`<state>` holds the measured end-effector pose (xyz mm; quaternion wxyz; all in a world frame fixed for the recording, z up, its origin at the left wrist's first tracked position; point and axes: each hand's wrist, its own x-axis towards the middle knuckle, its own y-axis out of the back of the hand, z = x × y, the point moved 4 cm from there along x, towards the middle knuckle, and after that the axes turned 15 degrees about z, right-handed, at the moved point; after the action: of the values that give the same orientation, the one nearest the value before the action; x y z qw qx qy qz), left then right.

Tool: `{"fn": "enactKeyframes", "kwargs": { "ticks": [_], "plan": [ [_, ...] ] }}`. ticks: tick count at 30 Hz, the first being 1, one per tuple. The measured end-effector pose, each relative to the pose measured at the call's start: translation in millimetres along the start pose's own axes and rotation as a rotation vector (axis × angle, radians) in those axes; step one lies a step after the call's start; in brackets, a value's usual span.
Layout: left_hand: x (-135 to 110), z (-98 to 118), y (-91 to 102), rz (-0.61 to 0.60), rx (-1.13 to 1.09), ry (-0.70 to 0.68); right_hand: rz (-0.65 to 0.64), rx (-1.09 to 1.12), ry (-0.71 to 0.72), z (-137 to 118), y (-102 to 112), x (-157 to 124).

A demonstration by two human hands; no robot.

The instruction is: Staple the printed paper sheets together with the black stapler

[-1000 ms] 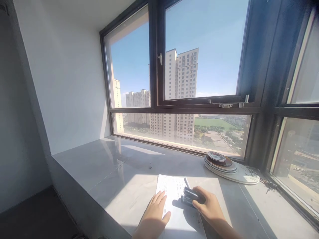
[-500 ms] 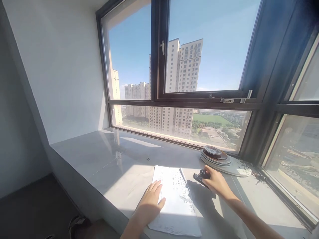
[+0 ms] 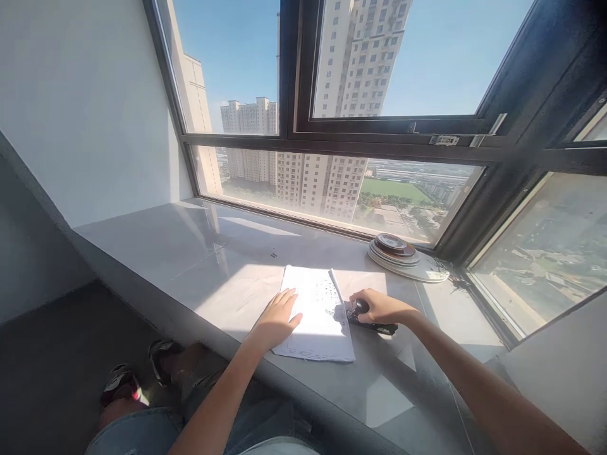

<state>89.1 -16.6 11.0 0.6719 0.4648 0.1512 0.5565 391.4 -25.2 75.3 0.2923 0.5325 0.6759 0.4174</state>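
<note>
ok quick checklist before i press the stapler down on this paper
1. Left hand flat on the paper, holding it down: ok.
2. Right hand grip closed around the stapler: ok.
3. Stapler at the paper's right edge: ok.
4. Paper edge actually inside the stapler's mouth: cannot tell, the hand and its shadow hide it.
5. Left hand apart from the stapler: ok, it lies on the paper's left side.
6. Plates on the sill apart from both hands: ok, stacked further back by the window.
</note>
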Motion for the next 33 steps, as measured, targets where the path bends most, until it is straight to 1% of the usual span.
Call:
{"fn": "enactKeyframes", "kwargs": {
  "ticks": [3,10,17,33],
  "plan": [
    [0.2,-0.8,0.0,-0.007,0.006,-0.002,-0.064,0.028,0.011,-3.9,-3.6,0.2],
    [1.6,-3.1,-2.5,0.015,0.004,-0.032,-0.045,0.052,0.024,-8.9,-5.4,0.9],
    [2.2,-3.8,-3.5,0.040,-0.005,-0.052,-0.025,0.063,-0.002,-8.1,-6.1,0.4],
    [1.1,-1.0,0.6,0.019,-0.009,-0.030,-0.008,0.104,-0.010,-5.6,-7.4,1.7]
  ]
}}
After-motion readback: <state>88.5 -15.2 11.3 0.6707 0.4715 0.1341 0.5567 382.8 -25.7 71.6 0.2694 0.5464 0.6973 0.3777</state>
